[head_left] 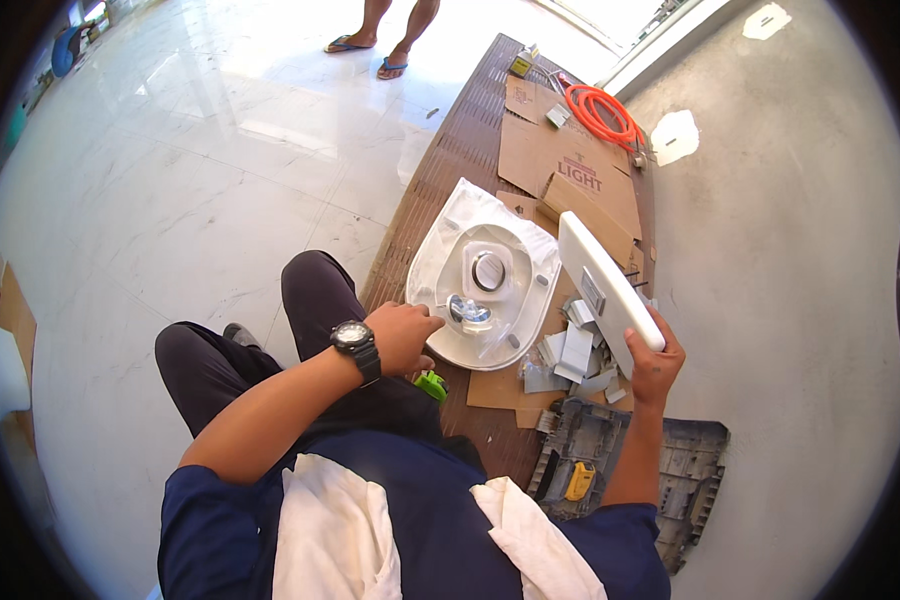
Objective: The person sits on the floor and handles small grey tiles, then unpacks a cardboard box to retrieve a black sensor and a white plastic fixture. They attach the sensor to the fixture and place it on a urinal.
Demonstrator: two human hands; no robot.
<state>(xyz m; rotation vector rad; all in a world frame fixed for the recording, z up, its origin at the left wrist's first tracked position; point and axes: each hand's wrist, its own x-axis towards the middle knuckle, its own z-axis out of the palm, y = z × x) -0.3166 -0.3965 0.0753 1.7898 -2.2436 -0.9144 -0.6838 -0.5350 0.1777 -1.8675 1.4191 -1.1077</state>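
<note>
My right hand (655, 362) grips the near end of a thick white lid (595, 275), a long slab with rounded corners, held tilted on its edge. A grey label is on the lid's face. My left hand (402, 335), with a black watch at the wrist, is curled at the near left rim of a white toilet seat (432, 265). Its fingertips are partly hidden, so I cannot make out what they hold. Clear plastic film lies over the seat. Inside the seat's ring are a round disc (488, 271) and a small bag of fittings (468, 312).
Flattened cardboard (570, 150) covers the brown slatted board (425, 215). Grey and white scraps (570, 352) lie under the lid. Nearby are an orange hose (602, 112), a green tool (431, 385), and a black case (685, 460) with a yellow battery (580, 480). Another person's feet (390, 68) stand beyond.
</note>
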